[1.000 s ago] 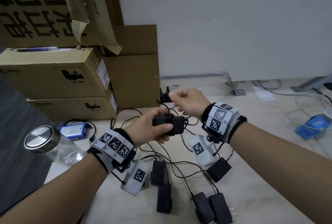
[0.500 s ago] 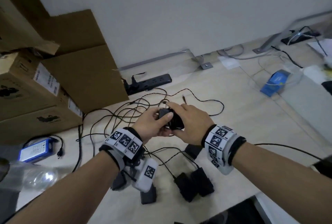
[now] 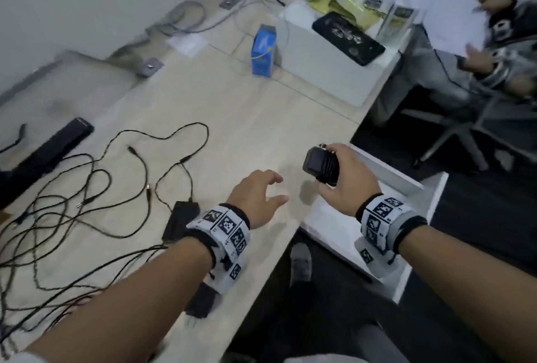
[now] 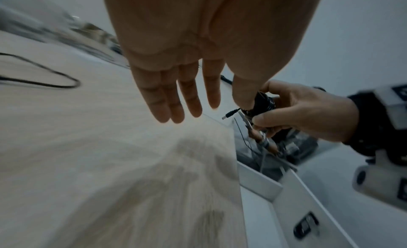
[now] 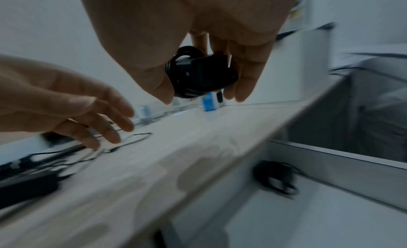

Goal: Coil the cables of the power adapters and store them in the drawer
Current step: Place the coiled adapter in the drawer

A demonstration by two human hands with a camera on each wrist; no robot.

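Note:
My right hand [image 3: 328, 170] grips a black power adapter [image 3: 315, 163] with its cable wound round it, held in the air above the table's right edge and next to the open white drawer [image 3: 406, 185]. In the right wrist view the adapter [image 5: 202, 74] sits between thumb and fingers, and another coiled adapter [image 5: 275, 178] lies inside the drawer [image 5: 330, 217]. My left hand [image 3: 276, 188] hovers over the table just left of it, fingers [image 4: 176, 98] spread and holding nothing. More adapters [image 3: 180, 221] with loose tangled cables [image 3: 96, 188] lie on the table at left.
A black power strip [image 3: 46, 153] lies at the far left. A blue carton [image 3: 263, 54] and a white box [image 3: 319, 77] with a phone on it stand at the back. Another person sits on a chair [image 3: 465, 118] to the right. A shoe [image 3: 300, 263] shows below the table edge.
The view has swung right toward the drawer. My left hand has let go of the coiled adapter and opened; my right hand alone has carried it right, to the table edge.

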